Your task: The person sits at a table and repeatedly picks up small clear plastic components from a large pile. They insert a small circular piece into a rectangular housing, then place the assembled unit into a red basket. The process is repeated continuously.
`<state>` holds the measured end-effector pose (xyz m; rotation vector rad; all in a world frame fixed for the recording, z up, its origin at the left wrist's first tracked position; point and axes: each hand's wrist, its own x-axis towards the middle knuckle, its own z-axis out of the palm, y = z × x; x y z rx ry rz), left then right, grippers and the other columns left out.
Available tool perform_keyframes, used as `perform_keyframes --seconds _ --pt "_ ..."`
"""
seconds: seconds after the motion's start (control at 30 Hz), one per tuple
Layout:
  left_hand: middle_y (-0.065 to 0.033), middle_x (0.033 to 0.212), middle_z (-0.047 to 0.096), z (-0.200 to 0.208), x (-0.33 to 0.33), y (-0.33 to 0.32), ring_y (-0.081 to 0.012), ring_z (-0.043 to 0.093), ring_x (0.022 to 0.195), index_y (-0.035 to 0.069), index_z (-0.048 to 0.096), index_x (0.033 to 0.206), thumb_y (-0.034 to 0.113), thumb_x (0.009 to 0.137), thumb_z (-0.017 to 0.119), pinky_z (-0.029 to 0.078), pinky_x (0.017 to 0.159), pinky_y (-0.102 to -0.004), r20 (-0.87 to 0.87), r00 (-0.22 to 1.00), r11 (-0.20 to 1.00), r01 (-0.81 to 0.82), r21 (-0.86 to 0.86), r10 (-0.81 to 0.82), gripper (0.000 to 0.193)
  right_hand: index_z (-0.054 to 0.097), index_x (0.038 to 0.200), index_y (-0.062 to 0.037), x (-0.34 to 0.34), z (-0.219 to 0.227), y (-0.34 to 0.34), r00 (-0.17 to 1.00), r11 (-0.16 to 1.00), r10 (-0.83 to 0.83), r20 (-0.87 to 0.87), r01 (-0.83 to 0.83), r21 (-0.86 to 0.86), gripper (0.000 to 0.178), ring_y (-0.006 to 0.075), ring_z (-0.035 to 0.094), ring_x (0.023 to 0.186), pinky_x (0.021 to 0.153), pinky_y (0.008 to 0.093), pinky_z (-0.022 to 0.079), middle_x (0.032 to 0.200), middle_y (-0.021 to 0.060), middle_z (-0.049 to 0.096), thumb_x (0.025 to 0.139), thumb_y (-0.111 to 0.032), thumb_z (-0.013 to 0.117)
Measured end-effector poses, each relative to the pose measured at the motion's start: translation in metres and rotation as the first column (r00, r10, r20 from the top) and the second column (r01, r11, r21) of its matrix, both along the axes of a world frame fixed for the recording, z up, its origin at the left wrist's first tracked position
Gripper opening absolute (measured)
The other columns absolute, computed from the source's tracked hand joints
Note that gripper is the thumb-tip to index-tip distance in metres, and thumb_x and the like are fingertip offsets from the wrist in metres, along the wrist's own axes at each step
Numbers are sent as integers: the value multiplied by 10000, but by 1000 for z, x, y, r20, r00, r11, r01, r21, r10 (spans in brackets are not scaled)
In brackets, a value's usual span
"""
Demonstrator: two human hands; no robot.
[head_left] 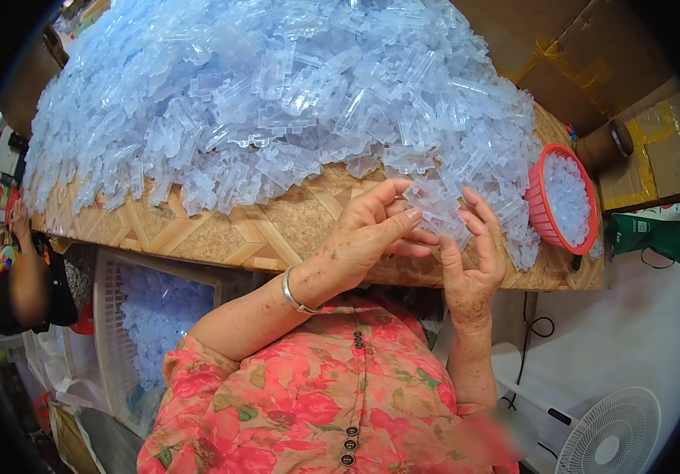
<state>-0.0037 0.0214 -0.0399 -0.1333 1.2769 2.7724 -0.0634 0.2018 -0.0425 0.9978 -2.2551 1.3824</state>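
Note:
A thin clear plastic piece (433, 202) lies between my two hands, just in front of a large heap of similar pieces (277, 95). My left hand (375, 229), with a silver bangle at the wrist, pinches its left side between thumb and curled fingers. On the other side, the curved fingers and thumb of my right hand (473, 257) are at its right edge. The piece's outline blends into the see-through pieces behind it, so its exact shape is hard to make out.
The heap covers most of the wood-patterned table (221, 233). A red plastic basket (541, 207) of clear pieces tilts at the right. Below left stands a pale crate (111, 316) of more pieces. A white fan (608, 442) is at lower right; another person's arm (28, 276) shows far left.

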Motion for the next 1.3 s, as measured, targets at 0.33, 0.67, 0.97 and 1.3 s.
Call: perform_keyframes --seconds 0.33,0.67,0.97,1.3 --pt "-226 1230 644 -9 9 -11 -350 707 1040 59 499 1179 114 1031 556 640 782 -328 4 993 993 -114 27 114 168 655 1177 -12 -7 1 35 994 993 -105 30 103 60 405 319 580 1189 1029 432 442 1293 154 633 801 -113 768" --pt "-193 1344 575 -10 4 -1 -311 658 1153 10 398 1433 208 1060 510 578 952 -370 59 998 998 -41 55 37 436 619 1249 -56 -3 -6 36 978 864 -205 -34 197 463 633 318 529 1213 1045 452 393 1342 108 573 684 -203 861" --pt "-165 1429 531 -18 4 4 -332 552 1303 -8 420 1456 295 1083 419 458 1110 -452 46 998 988 -46 147 40 481 610 1243 -25 -3 -17 42 911 1000 5 411 -10 11 518 242 588 1164 978 382 482 1351 127 577 763 -89 794" --pt "-153 1414 536 -13 7 17 -245 546 1293 -21 384 1477 227 1053 514 428 1108 -405 11 1000 984 20 180 -22 508 569 1227 71 14 -3 20 367 785 563 740 41 -618 464 220 723 896 765 307 611 1091 186 704 1081 -352 445"
